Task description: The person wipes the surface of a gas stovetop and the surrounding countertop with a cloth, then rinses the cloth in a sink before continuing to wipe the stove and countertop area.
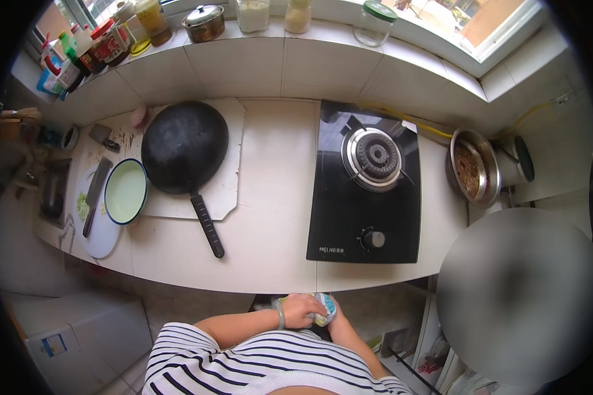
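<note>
Just below the front edge of the counter, my left hand [300, 311], with a bangle at its wrist, lies over a crumpled white, teal and yellow-green bundle [322, 312]. Whether this is a cloth or a soft plastic packet, I cannot tell. My right hand [337, 312] grips the bundle's other side, its fingers mostly hidden. Beyond both hands, a black single-burner gas stove [326, 217] stands on the counter [272, 237]. To its left a black wok [183, 143] rests upside down on a white board [232, 163], its handle pointing toward me.
A green-lined enamel basin [127, 190] adjoins a white cutting board [104, 242] bearing a cleaver [99, 182] and chopped greens [83, 207]. Right of the stove stands a steel bowl [491, 173] with brown contents. A lidded pot [203, 25] and several jars line the windowsill.
</note>
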`<state>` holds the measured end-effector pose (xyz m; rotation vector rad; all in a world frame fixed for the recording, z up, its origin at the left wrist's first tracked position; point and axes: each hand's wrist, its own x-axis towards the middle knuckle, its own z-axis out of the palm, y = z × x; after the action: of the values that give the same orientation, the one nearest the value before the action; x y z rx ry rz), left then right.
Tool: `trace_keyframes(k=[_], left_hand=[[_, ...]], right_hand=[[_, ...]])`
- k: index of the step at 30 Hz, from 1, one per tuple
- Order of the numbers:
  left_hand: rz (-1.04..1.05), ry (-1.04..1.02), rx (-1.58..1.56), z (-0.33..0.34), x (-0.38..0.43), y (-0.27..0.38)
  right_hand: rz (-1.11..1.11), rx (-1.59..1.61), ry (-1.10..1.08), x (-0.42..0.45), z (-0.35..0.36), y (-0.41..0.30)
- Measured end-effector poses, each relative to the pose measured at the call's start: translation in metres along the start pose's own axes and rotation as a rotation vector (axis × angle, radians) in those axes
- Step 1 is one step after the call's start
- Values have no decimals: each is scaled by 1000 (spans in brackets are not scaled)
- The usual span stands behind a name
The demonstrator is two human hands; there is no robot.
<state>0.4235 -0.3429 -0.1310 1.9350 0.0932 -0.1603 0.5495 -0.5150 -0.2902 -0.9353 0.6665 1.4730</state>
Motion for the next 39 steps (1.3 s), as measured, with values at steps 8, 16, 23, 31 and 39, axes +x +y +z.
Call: trace_keyframes(k=[8,16,23,31,39], left_hand=[[-481,150,-659,-113,-21,2],[-560,55,-696,-184,41,16],[-616,79,-657,-184,59,36],[-708,305,-702,-155,54,55],[-712,473,-730,-143,44,63]], right_hand=[[-346,204,89,-137,22,-88],[-818,194,281,-163,7,-251],[-691,-472,333,-102,63,-333],[-766,-572,276,-87,94,-341],[-743,-439,181,-70,95,-351]])
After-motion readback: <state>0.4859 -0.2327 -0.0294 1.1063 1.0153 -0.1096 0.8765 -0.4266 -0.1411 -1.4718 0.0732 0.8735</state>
